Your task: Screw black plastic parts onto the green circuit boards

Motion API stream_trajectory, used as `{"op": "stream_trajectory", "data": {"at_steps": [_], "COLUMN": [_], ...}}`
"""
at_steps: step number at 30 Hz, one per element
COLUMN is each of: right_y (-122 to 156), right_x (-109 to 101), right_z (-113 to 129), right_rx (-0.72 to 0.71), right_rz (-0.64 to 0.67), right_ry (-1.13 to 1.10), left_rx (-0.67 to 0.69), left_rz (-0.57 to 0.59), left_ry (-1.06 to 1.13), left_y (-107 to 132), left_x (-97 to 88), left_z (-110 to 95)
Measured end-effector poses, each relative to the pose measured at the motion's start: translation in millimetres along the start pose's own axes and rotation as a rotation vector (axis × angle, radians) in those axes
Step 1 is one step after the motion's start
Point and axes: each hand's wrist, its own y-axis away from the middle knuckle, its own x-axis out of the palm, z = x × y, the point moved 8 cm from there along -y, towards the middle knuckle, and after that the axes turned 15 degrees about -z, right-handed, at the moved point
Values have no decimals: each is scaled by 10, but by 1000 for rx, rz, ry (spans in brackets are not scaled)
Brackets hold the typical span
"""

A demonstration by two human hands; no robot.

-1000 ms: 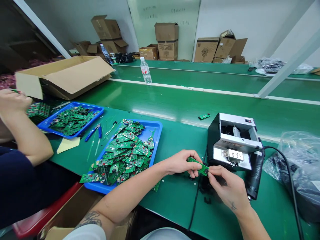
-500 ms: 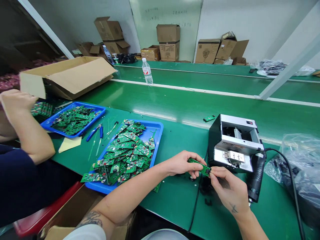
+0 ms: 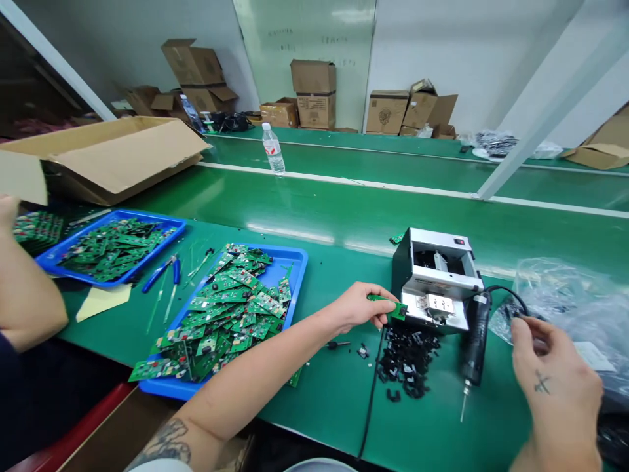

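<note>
My left hand point(image 3: 356, 307) is shut on a green circuit board point(image 3: 386, 307), whose far end is close to the front of a silver-and-black bench machine point(image 3: 435, 278). My right hand point(image 3: 555, 387) is off to the right with curled fingers, near a black cable point(image 3: 506, 292) and over a clear plastic bag point(image 3: 550, 288). Whether it pinches something small, I cannot tell. Between my hands lie a black corded electric screwdriver point(image 3: 474, 337) and a heap of small black plastic parts point(image 3: 405, 360). A blue tray point(image 3: 221, 314) of circuit boards is left of my left hand.
A co-worker's arm point(image 3: 24, 288) is at far left beside a second blue tray point(image 3: 111, 249) of boards. Blue-handled pliers point(image 3: 162, 272) lie between the trays. A large open cardboard box point(image 3: 118, 157) and a water bottle point(image 3: 272, 149) stand beyond, on the green conveyor bench.
My right hand has left the board and moved right to the plastic bag, uncovering the black parts. The board stays in my left hand, now nearer the machine.
</note>
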Motion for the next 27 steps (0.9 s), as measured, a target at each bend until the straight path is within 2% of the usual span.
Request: {"op": "stream_trajectory", "data": {"at_steps": [2, 3, 8, 12, 15, 19, 24, 27], "right_y": [-83, -80, 60, 139, 126, 52, -100, -167], "right_x": [139, 223, 590, 658, 476, 105, -310, -471], "right_z": [-247, -296, -205, -117, 69, 502, 1138, 1522], "right_rx": [118, 166, 261, 327, 348, 369, 188, 87], "right_rz": [99, 136, 187, 318, 357, 358, 343, 335], "right_ry": [179, 185, -80, -394, -697, -1225, -1363, -1386], "left_rx": [-21, -35, -40, -77, -80, -52, 2, 36], "left_rz": [-33, -50, -87, -48, -17, -7, -27, -43], "left_ry": [-7, -13, -66, -59, -40, -21, -61, -118], "left_y": [-96, -133, -175, -137, -136, -151, -109, -92], "left_x": [41, 52, 51, 71, 96, 107, 108, 99], "left_z": [-19, -20, -59, -31, 15, 57, 28, 38]}}
